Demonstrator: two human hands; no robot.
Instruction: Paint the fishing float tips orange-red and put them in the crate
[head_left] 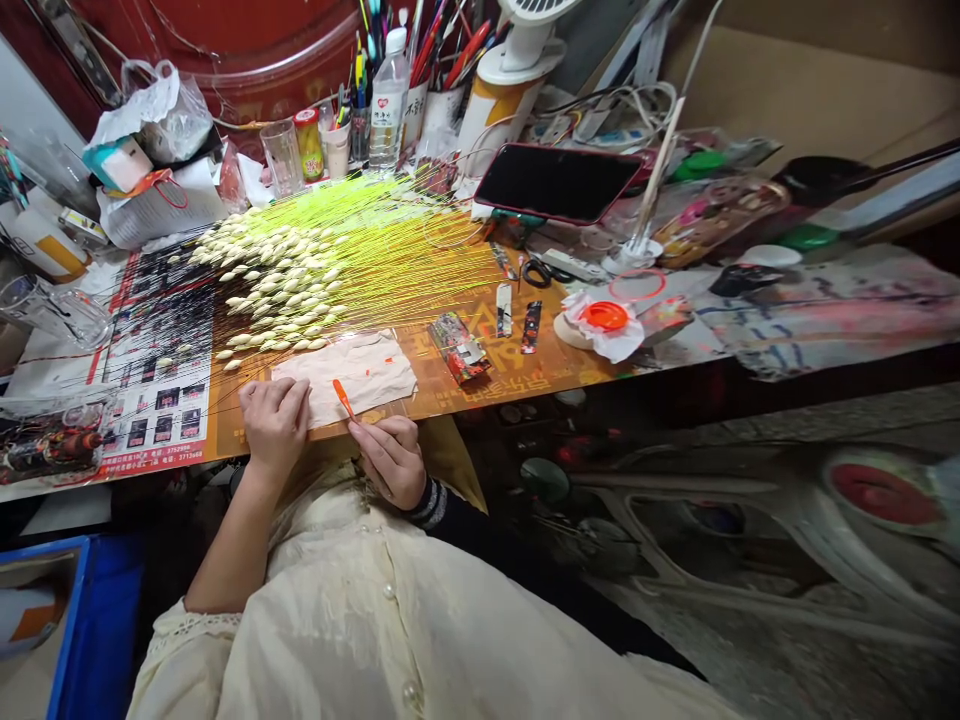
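Observation:
My right hand (391, 458) is at the near table edge, fingers pinched on a thin stick with an orange-painted float tip (343, 396) that points up and left over a stained white cloth (352, 372). My left hand (274, 418) rests curled on the table edge just left of the cloth, fingers bent on thin yellow stems; what it grips is hard to make out. Beyond the hands lies a big fan of white-tipped floats (277, 280) on yellow-green stems (390, 240).
A dish of orange paint (604, 316) on tissue sits to the right. A phone (559, 181) on a stand, pen cups (420, 90), a water bottle (388, 95) and a glass (283, 155) crowd the back. A printed flyer (161, 350) lies left, a blue crate (97, 630) below.

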